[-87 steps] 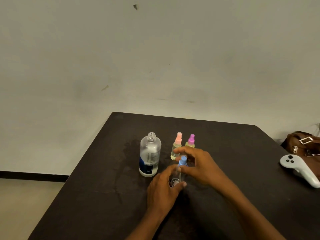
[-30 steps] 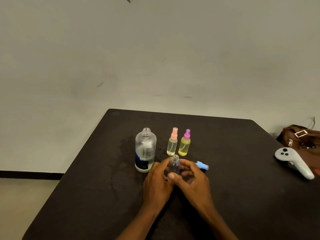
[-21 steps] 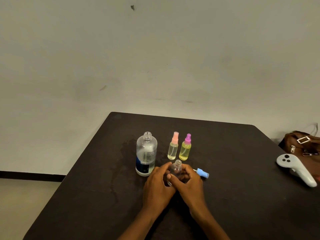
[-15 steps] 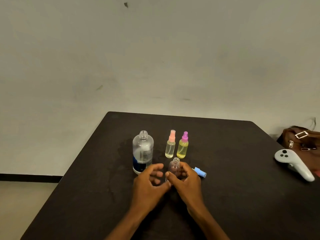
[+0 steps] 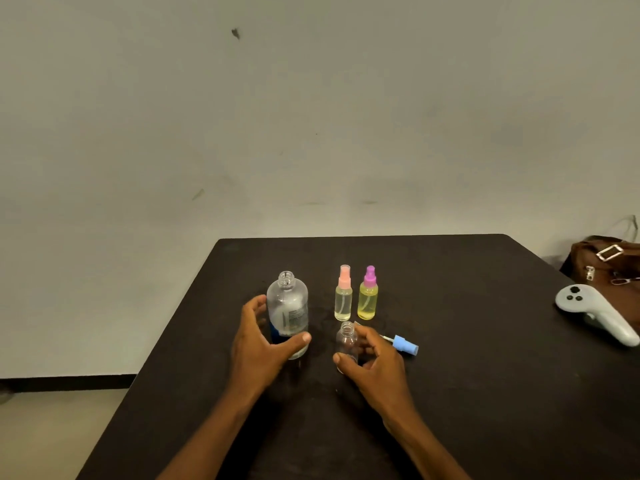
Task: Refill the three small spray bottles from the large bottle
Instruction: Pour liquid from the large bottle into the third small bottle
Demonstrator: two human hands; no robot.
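Presently, the third refill is in hand. The left hand (image 5: 258, 344) curls around the uncapped large bottle (image 5: 288, 315), apparently touching but not yet clamped. The right hand (image 5: 372, 358) pinches the open small bottle (image 5: 347, 342) upright on the table (image 5: 485, 393); its blue sprayer (image 5: 403, 344) lies beside. Next: lift, tilt, pour steadily. Label print is illegible.

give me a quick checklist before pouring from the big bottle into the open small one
1. Large bottle uncapped: ok.
2. Left hand around the large bottle: ok, though a firm grip cannot be told.
3. Small clear bottle open and upright: ok.
4. Right hand steadying it: ok.
5. Blue spray cap clear of the pour, lying on the table: ok.
6. Liquid left in the large bottle: cannot tell.
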